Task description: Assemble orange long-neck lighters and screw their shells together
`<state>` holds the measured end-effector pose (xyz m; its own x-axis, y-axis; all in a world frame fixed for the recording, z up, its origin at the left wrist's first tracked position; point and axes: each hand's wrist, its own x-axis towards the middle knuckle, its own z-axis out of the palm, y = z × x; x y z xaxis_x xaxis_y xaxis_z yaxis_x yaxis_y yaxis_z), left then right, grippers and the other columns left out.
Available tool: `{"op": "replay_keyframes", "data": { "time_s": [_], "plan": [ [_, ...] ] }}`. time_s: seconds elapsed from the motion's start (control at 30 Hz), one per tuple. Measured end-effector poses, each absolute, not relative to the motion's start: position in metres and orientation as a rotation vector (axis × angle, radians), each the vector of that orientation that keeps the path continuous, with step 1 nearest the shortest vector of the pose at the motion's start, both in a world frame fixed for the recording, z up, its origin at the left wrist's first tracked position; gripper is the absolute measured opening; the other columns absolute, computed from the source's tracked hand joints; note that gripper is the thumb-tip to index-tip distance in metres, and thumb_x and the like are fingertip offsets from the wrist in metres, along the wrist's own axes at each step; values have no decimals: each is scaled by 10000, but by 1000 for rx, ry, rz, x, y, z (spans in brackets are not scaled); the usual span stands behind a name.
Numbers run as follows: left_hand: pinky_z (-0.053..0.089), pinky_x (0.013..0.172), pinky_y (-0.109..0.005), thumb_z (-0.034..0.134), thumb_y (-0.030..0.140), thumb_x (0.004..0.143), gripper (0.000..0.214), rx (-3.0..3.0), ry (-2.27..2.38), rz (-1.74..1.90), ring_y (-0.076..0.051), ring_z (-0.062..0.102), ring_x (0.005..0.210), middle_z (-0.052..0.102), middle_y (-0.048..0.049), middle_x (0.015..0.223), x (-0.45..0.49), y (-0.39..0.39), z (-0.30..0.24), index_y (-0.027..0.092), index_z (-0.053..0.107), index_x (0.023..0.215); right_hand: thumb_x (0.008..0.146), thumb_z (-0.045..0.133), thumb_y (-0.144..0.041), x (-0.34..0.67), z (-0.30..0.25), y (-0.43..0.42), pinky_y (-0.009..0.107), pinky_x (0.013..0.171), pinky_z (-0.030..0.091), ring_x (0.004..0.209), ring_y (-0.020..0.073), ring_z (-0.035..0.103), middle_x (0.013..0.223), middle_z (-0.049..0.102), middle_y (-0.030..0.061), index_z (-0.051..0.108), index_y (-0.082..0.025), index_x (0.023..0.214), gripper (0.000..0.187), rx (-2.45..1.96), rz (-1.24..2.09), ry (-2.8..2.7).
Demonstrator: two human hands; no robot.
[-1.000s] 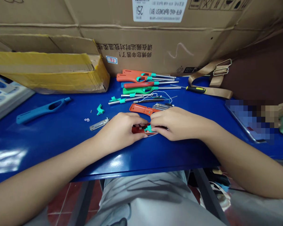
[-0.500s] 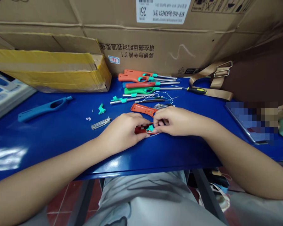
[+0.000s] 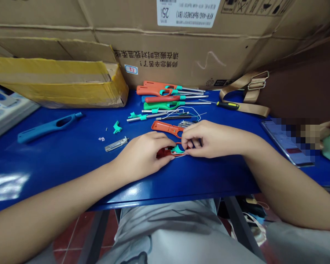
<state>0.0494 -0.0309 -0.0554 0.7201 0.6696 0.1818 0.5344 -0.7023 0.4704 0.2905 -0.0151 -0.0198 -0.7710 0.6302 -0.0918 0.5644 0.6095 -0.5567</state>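
Note:
My left hand [image 3: 143, 152] is closed round the handle end of a red-orange lighter casing half [image 3: 162, 152] low over the table. A teal trigger [image 3: 177, 149] sits inside that casing. At the casing's right end, my right hand [image 3: 211, 138] has thumb and fingers pinched together by the trigger; what lies between its fingertips is too small to make out. Just beyond both hands rests an orange casing half [image 3: 165, 127], open side up. Left of my left hand lie a clear fuel tank [image 3: 116, 144] and a loose teal trigger [image 3: 117, 127].
Several lighters [image 3: 165, 99] lie in a row at the back, beside a screwdriver [image 3: 228, 106]. Metal tubes and wires lie before them. A blue lighter casing [image 3: 49, 128] is on the left, near a yellow-taped box [image 3: 85, 88]. A phone [image 3: 288, 145] lies right.
My right hand has shifted slightly right, and the teal trigger now sits lower in the casing. My left hand keeps its hold. The whole view has moved a little.

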Motion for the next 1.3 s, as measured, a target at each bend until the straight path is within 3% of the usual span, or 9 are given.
{"op": "replay_keyframes", "data": {
  "time_s": [0.33, 0.53, 0.83, 0.97, 1.17, 1.3],
  "plan": [
    [545, 887, -344, 623, 218, 955, 114, 2509, 826, 544, -214, 667, 1025, 722, -45, 1048, 50, -29, -56, 205, 728, 1000, 844, 615, -78, 292, -21, -16, 238, 679, 415, 711, 112, 568, 780, 632, -12, 680, -167, 871, 113, -958, 850, -2759],
    [548, 874, -335, 609, 219, 968, 150, 2521, 798, 542, -204, 669, 1009, 710, -50, 1056, 49, -28, -57, 207, 757, 954, 855, 645, -107, 289, -19, -20, 262, 696, 390, 808, 148, 578, 859, 657, 5, 683, -188, 923, 112, -891, 800, -2866],
    [560, 880, -340, 612, 176, 932, 150, 2491, 863, 523, -211, 677, 1020, 719, -53, 1051, 50, -28, -53, 202, 757, 902, 954, 546, -146, 280, -20, -26, 283, 674, 374, 774, 148, 571, 923, 655, 31, 690, -177, 865, 172, -952, 698, -2936],
    [560, 881, -340, 622, 175, 917, 142, 2460, 912, 500, -208, 684, 1012, 718, -46, 1054, 50, -27, -51, 197, 760, 892, 960, 538, -159, 286, -17, -25, 281, 731, 401, 844, 159, 574, 917, 655, 23, 653, -189, 907, 130, -926, 807, -2851],
    [552, 836, -333, 623, 190, 907, 147, 2467, 946, 494, -216, 687, 1012, 730, -43, 1045, 50, -27, -52, 200, 765, 871, 961, 511, -190, 290, -15, -24, 249, 595, 370, 652, 119, 524, 822, 629, -2, 541, -201, 963, 32, -1173, 981, -2660],
    [547, 831, -331, 632, 197, 884, 129, 2457, 964, 477, -216, 685, 1001, 729, -40, 1029, 50, -28, -50, 202, 759, 867, 898, 525, -115, 285, -19, -23, 228, 589, 375, 642, 108, 538, 786, 610, -26, 514, -206, 991, 131, -1129, 1033, -2599]
  ]
}}
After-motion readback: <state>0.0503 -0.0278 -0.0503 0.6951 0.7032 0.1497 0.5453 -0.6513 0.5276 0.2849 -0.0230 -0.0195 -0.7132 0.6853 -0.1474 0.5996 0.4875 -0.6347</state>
